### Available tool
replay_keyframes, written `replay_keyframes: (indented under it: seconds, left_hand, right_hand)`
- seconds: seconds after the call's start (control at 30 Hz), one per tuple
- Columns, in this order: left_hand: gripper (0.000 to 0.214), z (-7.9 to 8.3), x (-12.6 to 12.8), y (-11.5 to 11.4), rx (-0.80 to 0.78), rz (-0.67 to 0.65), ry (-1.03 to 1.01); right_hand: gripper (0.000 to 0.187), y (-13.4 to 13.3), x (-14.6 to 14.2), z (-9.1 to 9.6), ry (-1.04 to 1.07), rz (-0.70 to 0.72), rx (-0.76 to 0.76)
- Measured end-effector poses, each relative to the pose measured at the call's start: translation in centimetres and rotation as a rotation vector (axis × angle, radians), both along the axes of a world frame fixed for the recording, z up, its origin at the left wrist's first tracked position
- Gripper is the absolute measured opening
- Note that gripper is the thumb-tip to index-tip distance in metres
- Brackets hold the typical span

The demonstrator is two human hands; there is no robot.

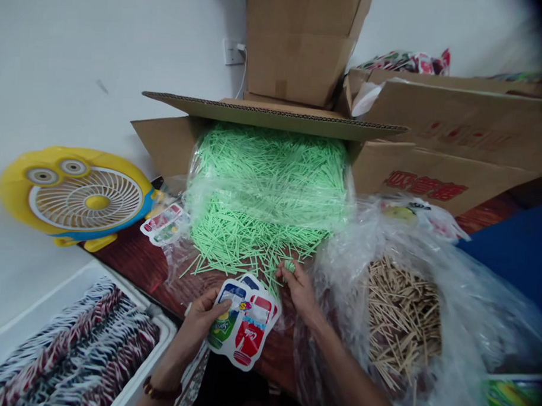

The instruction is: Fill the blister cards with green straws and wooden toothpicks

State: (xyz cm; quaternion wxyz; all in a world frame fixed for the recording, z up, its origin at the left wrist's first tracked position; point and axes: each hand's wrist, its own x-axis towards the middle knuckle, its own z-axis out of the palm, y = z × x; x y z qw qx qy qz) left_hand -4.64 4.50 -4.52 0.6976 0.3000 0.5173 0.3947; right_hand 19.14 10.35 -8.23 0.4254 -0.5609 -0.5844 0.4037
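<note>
My left hand (199, 321) grips a small stack of bottle-shaped printed packets (250, 332), its thumb pressed over the front one. The front shows a green "Sprite" bottle beside a red "Cola" bottle, and others fan out behind it. To the right, my right hand (300, 290) is closed, with a few thin green sticks (289, 266) between its fingers. Just beyond both hands, a heap of green sticks (261, 226) spills from a clear plastic bag inside an open cardboard box (274, 115).
At left stand a yellow cartoon fan (97, 203) and a white foam box (166, 329) filled with rows of packets. Loose packets (164, 223) lie by the fan. Brown sticks (402, 320) sit in clear plastic (467, 304) at right. Cardboard boxes (298, 50) stand behind.
</note>
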Motion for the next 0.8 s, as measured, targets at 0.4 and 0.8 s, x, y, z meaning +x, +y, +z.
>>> replay_keyframes:
  seconds: [0.4,0.8]
  left_hand:
    - [0.022,-2.8,-0.9,1.8,0.353,-0.123,0.533]
    - [0.025,-3.0,-1.1,1.8,0.343,-0.14,0.533]
  right_hand:
    - [0.023,0.4,-1.2,2.6,-0.693,0.289,-0.039]
    - [0.021,1.5,-2.1,1.5,-0.537,0.196,-0.083]
